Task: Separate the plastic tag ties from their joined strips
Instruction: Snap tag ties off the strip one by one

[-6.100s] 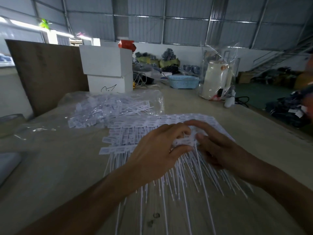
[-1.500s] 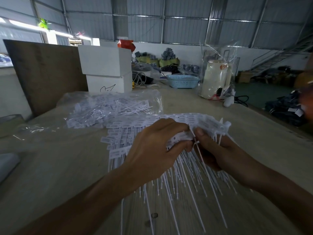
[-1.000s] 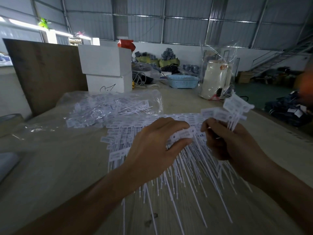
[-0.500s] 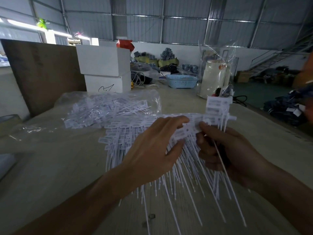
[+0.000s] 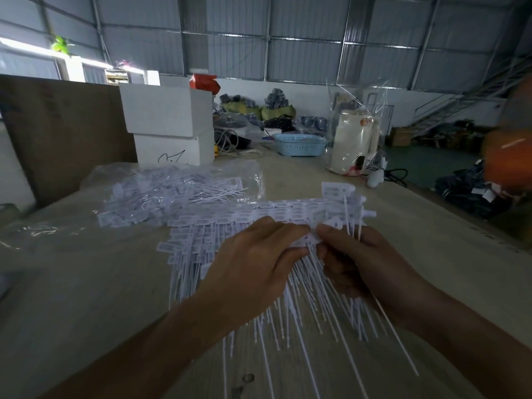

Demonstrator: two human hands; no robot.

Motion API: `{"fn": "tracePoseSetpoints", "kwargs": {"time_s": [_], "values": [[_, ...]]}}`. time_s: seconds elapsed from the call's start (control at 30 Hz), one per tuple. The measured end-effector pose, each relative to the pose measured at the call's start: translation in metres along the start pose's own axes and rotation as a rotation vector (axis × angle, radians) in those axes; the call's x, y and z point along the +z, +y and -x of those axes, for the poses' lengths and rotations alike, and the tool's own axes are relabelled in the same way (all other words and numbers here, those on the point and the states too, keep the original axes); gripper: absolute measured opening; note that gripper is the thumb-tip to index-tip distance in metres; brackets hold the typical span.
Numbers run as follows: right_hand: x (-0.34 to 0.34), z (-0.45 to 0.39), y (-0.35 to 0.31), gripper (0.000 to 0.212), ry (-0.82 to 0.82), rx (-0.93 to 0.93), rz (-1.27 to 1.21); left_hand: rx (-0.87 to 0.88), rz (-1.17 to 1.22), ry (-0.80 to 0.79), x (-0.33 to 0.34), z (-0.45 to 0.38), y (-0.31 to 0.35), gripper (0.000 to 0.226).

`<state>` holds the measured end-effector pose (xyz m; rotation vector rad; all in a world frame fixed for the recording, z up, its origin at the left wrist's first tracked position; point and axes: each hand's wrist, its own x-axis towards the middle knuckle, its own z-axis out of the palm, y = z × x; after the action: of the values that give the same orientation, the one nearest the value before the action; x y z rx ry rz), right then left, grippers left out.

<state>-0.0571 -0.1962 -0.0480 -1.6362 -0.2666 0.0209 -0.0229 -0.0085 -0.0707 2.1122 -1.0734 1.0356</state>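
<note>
I hold the strip and snap off one more tie.

My left hand (image 5: 253, 260) curls on the joined strip (image 5: 230, 223), pinning it near the break. My right hand (image 5: 359, 263) is closed around a small bunch of loose ties (image 5: 349, 208) and pinches the next one. I think a short, sharp twist close to my fingers works best. The strips lie on the table (image 5: 86, 298), with a bag of ties (image 5: 178, 191) behind.

Dim warehouse: corrugated metal walls (image 5: 302, 33), wooden table (image 5: 72, 298), staircase (image 5: 449, 108) right.
</note>
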Motion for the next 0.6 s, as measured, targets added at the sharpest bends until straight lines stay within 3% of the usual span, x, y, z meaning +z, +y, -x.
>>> {"fn": "tracePoseSetpoints", "kwargs": {"time_s": [0.17,0.43,0.6], "values": [[-0.003,0.0,0.001,0.036,-0.059,-0.133,0.064,-0.184,0.271,-0.128,-0.003,-0.006,0.0,0.021],[-0.005,0.001,0.003,0.037,-0.101,-0.175,0.071,-0.133,0.386,-0.214,-0.009,-0.011,-0.003,0.021],[-0.007,0.002,0.004,0.044,-0.108,-0.204,0.154,-0.207,0.507,-0.247,-0.006,-0.011,-0.004,0.018]]}}
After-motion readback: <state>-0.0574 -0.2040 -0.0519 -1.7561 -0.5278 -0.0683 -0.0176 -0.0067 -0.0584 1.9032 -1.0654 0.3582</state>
